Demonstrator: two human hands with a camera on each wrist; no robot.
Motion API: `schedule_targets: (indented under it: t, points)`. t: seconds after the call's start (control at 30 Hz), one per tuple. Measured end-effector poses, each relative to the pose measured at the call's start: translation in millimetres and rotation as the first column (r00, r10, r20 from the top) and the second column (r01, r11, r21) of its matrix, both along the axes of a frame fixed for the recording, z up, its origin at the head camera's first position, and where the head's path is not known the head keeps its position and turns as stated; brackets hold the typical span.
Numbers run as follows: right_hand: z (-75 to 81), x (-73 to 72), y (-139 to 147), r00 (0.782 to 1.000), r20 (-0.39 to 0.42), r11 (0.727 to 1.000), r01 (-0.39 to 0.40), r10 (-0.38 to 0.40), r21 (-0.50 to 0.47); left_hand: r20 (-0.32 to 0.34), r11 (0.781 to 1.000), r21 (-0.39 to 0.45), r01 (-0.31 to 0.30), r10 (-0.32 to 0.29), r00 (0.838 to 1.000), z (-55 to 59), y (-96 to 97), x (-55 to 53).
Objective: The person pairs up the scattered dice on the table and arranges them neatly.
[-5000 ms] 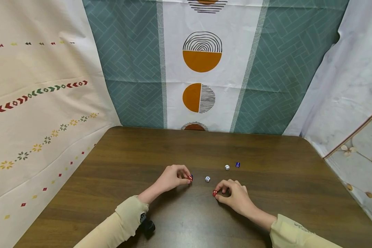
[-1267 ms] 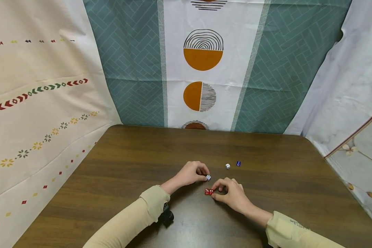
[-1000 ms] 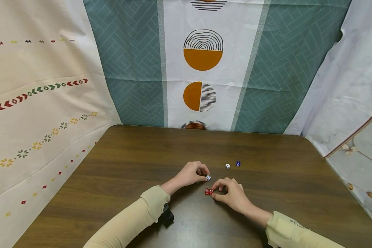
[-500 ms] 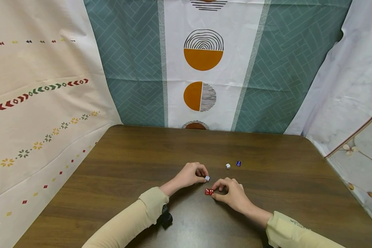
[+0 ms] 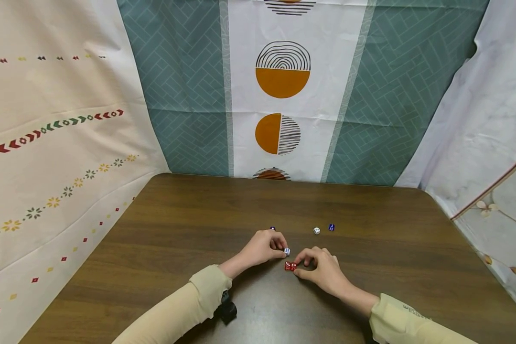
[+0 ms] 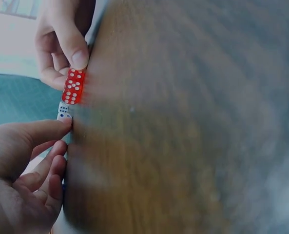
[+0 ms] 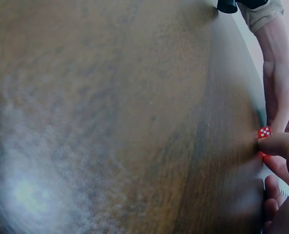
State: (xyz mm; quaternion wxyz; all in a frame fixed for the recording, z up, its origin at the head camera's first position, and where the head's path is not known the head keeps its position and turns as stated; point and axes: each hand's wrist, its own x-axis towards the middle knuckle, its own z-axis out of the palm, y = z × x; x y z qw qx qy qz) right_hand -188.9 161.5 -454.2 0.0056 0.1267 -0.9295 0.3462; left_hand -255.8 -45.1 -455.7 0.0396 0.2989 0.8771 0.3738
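- Table [image 5: 189, 205]: dark brown wood grain, rounded far corners, dull shine between the forearms, on the near side of both grips.
- Room: 3 cloths around the table. Back cloth [image 5: 185, 95], beyond the grips, teal with a white centre band and 4 printed circles [image 5: 282, 84], top and bottom ones cut off. Left cloth [image 5: 60, 177], left of the grips, cream with rows of small coloured motifs. Right cloth [image 5: 490, 119], right of the grips, marbled with a twig print.
- Dice count: 2 red, 2 white, 2 blue. 6 total.
- Left hand [image 5: 262, 247]: narrow pinch, thumb and finger on the held white die [image 5: 287, 251].
- Right hand [image 5: 324, 272]: narrow pinch on the right red die [image 5: 294, 267]. Left red die [image 5: 287, 265] sits flush against it, left of that grip.
- Held white die is just beyond the red pair, slight gap in head view. Can't tell if it touches the table.
- Loose white die [image 5: 316, 231]: beyond the right grip, on the table. Right blue die [image 5: 331, 227] just right of it.
- Left blue die [image 5: 273, 229]: right behind the left hand, partly hidden.
- Sleeves: 2, pale yellow. Black device [image 5: 228, 311] under the left wrist, 1 seen in head view.
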Motion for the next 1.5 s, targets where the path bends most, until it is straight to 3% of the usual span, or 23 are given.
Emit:
schedule_targets:
  t: [1.03, 1.23, 1.4, 1.5]
  points:
    - [-1.0, -0.3, 2.4, 1.000, -0.007, 1.000, -0.024, 0.024, -0.009, 0.042, 0.999, 0.040, -0.010, 0.008, 0.999, 2.3, -0.5, 1.7]
    - [1.4, -2.5, 9.7, 0.995, 0.026, 0.995, -0.099, 0.100, -0.028, 0.034, 1.000, 0.021, -0.013, 0.012, 0.999, 2.4, 0.8, 1.2]
    - [11.9, -11.9, 20.5, 0.968, 0.081, 0.971, -0.233, 0.236, -0.053, 0.024, 1.000, 0.010, -0.014, 0.013, 1.000, 3.6, 2.5, 1.6]
    - [20.0, -20.8, 27.3, 0.958, 0.099, 0.962, -0.264, 0.271, -0.073, 0.030, 1.000, 0.015, -0.018, 0.017, 0.999, 4.6, 2.9, 2.3]
